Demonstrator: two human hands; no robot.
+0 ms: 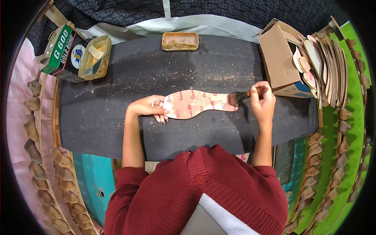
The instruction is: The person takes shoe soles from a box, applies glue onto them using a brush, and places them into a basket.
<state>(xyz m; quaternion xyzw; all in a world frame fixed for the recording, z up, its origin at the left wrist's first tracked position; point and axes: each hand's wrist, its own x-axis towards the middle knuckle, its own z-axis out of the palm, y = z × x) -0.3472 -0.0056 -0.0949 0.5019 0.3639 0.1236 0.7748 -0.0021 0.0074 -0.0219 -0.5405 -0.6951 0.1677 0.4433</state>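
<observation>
My left hand (152,108) pinches the wide toe end of an insole board (197,104), a pale shoe-sole shape with red printing, held over the dark tabletop. Closed round the handle of a brush (239,97), my right hand (263,96) is at the board's narrow heel end. The dark bristles lie against that end and hide part of it. A shallow yellowish tray (180,41) stands beyond the board near the table's far edge.
Dark cloth covers the table (129,70), with shavings scattered over it. At far left stand a green-and-black can (62,55) and a yellowish tub (95,58). A cardboard box (280,55) with stacked sole boards (333,64) is at right. Shoe lasts (33,129) line racks on both sides.
</observation>
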